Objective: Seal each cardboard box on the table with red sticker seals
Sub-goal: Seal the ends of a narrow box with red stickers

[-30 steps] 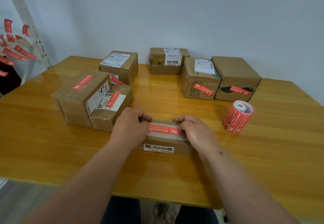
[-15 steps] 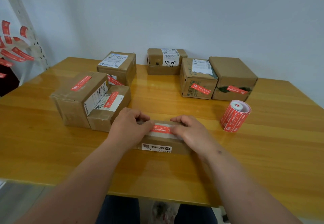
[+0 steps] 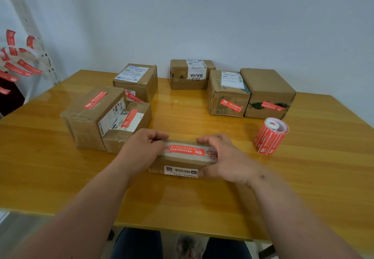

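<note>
A small flat cardboard box (image 3: 180, 162) lies in front of me on the wooden table (image 3: 303, 187). A red sticker seal (image 3: 187, 150) runs along its top. My left hand (image 3: 141, 149) grips the box's left end, fingers curled over the far edge. My right hand (image 3: 224, 157) grips the right end the same way, thumb at the near side. A roll of red stickers (image 3: 270, 136) stands to the right. Three boxes on the left (image 3: 95, 117) (image 3: 129, 124) (image 3: 137, 81) and two at the back right (image 3: 227, 92) (image 3: 267, 93) carry red seals.
A box with a white BAHA label (image 3: 191, 74) stands at the back centre near the wall, no red seal visible on it. A metal rack upright with loose red sticker strips (image 3: 18, 64) is at the far left. The table's near edge crosses just above my knees.
Both hands shifted from pressing along the sticker to gripping the box's ends; more of the sticker now shows between them. The view moved slightly.
</note>
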Demonstrator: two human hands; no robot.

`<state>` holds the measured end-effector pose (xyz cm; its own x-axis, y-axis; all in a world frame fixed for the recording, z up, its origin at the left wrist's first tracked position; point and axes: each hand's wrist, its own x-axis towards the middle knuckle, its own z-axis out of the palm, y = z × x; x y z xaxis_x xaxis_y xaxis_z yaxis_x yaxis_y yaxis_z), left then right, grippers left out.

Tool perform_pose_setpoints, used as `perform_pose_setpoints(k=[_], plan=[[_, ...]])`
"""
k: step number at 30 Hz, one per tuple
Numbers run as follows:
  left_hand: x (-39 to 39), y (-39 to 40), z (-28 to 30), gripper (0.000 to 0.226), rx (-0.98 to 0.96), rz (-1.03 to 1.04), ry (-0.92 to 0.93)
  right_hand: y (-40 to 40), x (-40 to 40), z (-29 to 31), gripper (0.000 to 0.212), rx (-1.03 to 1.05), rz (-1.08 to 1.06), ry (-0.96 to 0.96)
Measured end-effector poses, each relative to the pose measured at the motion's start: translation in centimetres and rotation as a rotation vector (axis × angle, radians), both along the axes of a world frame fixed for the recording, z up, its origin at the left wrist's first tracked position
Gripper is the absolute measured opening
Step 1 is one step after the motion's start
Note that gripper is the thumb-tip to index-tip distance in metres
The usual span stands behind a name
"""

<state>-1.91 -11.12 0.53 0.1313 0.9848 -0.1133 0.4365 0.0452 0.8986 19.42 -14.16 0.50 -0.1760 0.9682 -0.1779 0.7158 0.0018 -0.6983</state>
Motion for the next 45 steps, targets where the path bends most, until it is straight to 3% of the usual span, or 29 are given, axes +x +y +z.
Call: perform_pose_setpoints(k=[2, 5, 9, 11, 13, 21, 26, 31, 39, 41, 45], plan=[[-0.2, -0.3, 0.2, 0.010, -0.016, -0.013, -0.062, 0.0, 0.4, -0.1, 0.068, 0.009, -0.055, 0.108], [-0.3, -0.6, -0.2, 0.027, -0.016, -0.040, -0.115, -0.2, 1.1, -0.2, 0.051, -0.047, -0.211, 0.390], [-0.2, -0.6, -0.5, 0.052, -0.071, -0.108, -0.195, -0.1, 1.4, -0.2, 0.050, -0.207, -0.396, 0.645], [-0.1, -0.6, -0.5, 0.054, -0.085, -0.125, -0.212, -0.2, 1.6, 0.1, 0.051, -0.296, -0.473, 0.702], [-0.1, -0.7, -0.4, 0.052, -0.085, -0.103, -0.186, -0.2, 2.2, 0.1, 0.065, -0.356, -0.494, 0.725], [0.3, -0.8, -0.5, 0.048, -0.121, -0.015, -0.151, 0.1, 1.9, 0.1, 0.061, -0.207, -0.402, 0.589], [0.0, -0.8, -0.5, 0.060, -0.154, -0.034, -0.378, 0.2, 1.7, 0.0, 0.049, -0.173, -0.465, 0.598], [0.3, -0.6, 0.9, 0.080, -0.014, -0.022, -0.593, -0.1, 1.3, 0.5, 0.029, -0.030, -0.437, 0.314], [0.9, -1.2, 3.6, 0.064, 0.236, 0.111, -0.608, -0.9, -0.2, 2.5, 0.035, 0.091, -0.241, 0.106], [1.1, -1.3, 3.9, 0.063, 0.248, 0.088, -0.600, -0.8, -0.8, 2.6, 0.028, 0.221, -0.235, 0.054], [1.1, -1.2, 4.0, 0.064, 0.200, 0.029, -0.557, -1.3, -1.9, 3.6, 0.022, 0.604, -0.247, 0.188]])
